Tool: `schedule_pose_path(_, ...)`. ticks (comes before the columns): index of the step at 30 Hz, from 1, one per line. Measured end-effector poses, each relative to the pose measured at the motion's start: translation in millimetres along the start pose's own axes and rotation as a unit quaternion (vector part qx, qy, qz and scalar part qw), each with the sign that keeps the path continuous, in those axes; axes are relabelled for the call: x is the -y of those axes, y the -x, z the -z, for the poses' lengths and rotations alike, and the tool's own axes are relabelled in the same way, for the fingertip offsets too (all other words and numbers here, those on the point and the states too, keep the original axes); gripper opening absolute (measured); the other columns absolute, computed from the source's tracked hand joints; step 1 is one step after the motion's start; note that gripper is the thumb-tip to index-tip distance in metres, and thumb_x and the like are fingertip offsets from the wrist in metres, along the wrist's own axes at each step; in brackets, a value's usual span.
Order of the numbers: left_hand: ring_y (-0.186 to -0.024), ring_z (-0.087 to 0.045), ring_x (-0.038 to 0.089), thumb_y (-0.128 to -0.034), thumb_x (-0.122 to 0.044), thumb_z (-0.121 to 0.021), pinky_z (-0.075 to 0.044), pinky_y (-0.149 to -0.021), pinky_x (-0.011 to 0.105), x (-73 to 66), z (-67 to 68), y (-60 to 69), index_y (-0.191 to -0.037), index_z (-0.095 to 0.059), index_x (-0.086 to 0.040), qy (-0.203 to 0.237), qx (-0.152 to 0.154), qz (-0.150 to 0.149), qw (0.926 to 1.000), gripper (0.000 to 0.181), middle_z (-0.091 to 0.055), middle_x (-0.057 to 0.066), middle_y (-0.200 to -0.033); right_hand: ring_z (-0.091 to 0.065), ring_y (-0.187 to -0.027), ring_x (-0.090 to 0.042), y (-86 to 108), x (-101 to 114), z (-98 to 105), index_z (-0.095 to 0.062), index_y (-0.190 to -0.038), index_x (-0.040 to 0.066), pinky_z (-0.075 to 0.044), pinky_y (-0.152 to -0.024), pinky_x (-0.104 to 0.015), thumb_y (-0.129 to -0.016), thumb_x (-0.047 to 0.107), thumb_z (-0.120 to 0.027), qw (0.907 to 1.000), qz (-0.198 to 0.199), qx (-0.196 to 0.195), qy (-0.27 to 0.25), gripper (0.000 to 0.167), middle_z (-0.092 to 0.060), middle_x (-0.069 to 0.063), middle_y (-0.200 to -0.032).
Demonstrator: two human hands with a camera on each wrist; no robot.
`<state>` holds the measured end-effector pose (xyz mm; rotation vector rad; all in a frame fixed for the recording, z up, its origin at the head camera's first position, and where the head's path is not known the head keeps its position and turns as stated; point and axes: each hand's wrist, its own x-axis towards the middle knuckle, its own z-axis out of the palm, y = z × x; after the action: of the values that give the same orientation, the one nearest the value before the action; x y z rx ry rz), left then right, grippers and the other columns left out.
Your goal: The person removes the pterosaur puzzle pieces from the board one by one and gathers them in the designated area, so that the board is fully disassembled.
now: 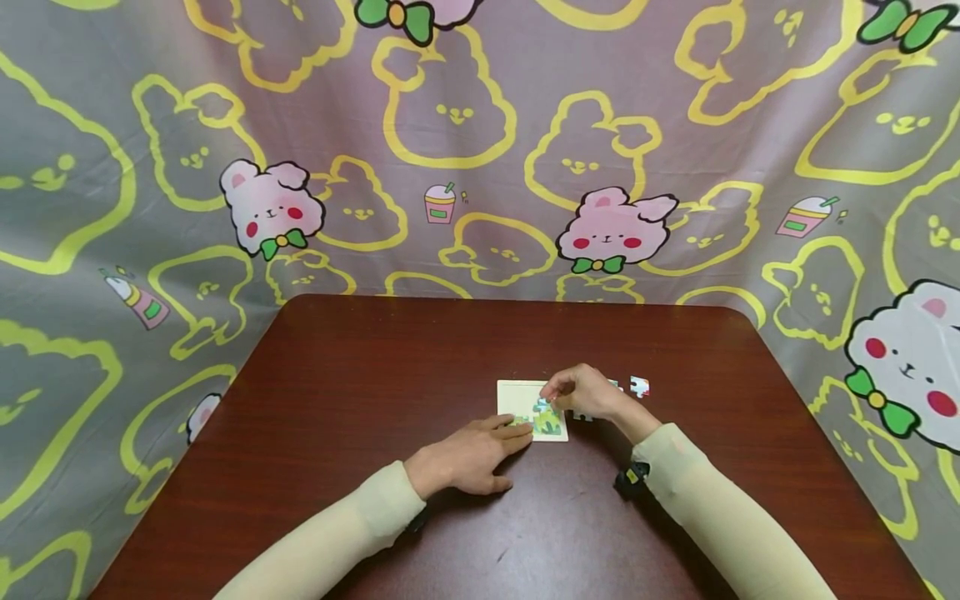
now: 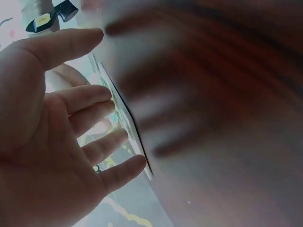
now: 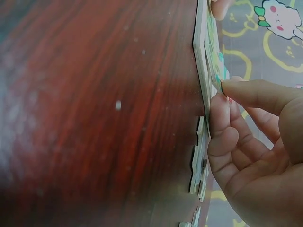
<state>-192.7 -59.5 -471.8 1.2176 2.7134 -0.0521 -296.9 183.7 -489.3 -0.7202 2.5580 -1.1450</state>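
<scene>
A small jigsaw puzzle board [image 1: 517, 392] with a pale frame lies on the table, with green and yellow pieces [image 1: 552, 426] fitted in its lower part. My left hand [image 1: 468, 457] rests its outstretched fingertips on the board's lower left; the left wrist view shows the fingers [image 2: 90, 116] spread and holding nothing. Over the board's right side, my right hand [image 1: 588, 392] pinches a puzzle piece [image 3: 218, 85] between thumb and forefinger. That piece touches or nearly touches the board; which one cannot be told. Its picture is mostly hidden by the fingers.
Loose puzzle pieces lie right of the board, including a piece [image 1: 639, 386] at the far side and another [image 1: 582, 416] partly under the right hand. The brown table [image 1: 360, 367] reaches a patterned cloth [image 1: 480, 192] behind it.
</scene>
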Motion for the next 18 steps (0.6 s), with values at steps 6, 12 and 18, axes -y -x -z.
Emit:
schedule_pose_path(6, -0.151, -0.032, 0.026, -0.0934, -0.044, -0.064, -0.030, -0.122, 0.035, -3.8, 1.6, -5.6, -0.155, -0.038, -0.017, -0.002, 0.010, 0.000, 0.9999, 0.072, -0.032, -0.005, -0.163, -0.060, -0.071, -0.010, 1.1, 1.7, 0.0, -0.078, -0.092, 0.010, -0.049, -0.056, -0.023, -0.084, -0.001, -0.073, 0.9999, 0.011, 0.005, 0.001, 0.015, -0.073, -0.005, -0.082)
schedule_pose_path(12, -0.152, -0.031, 0.024, -0.0946, -0.047, -0.062, -0.030, -0.122, 0.035, -5.0, 2.5, -8.2, -0.156, -0.037, -0.019, 0.002, 0.026, 0.008, 0.9996, 0.072, -0.030, -0.008, -0.164, -0.060, -0.073, -0.011, 0.2, 2.3, 0.1, -0.077, -0.092, 0.008, -0.049, -0.058, -0.022, -0.082, -0.004, -0.071, 0.9998, 0.018, 0.010, -0.006, 0.016, -0.072, -0.007, -0.083)
schedule_pose_path(18, -0.151, -0.031, 0.023, -0.0947, -0.048, -0.061, -0.030, -0.122, 0.035, -4.9, 2.4, -9.3, -0.156, -0.036, -0.021, 0.003, 0.031, 0.011, 0.9995, 0.072, -0.029, -0.009, -0.164, -0.062, -0.077, -0.011, -1.4, 0.6, 2.3, -0.076, -0.092, 0.008, -0.050, -0.061, -0.023, -0.082, -0.006, -0.070, 0.9997, 0.013, 0.018, -0.011, 0.018, -0.073, -0.008, -0.085)
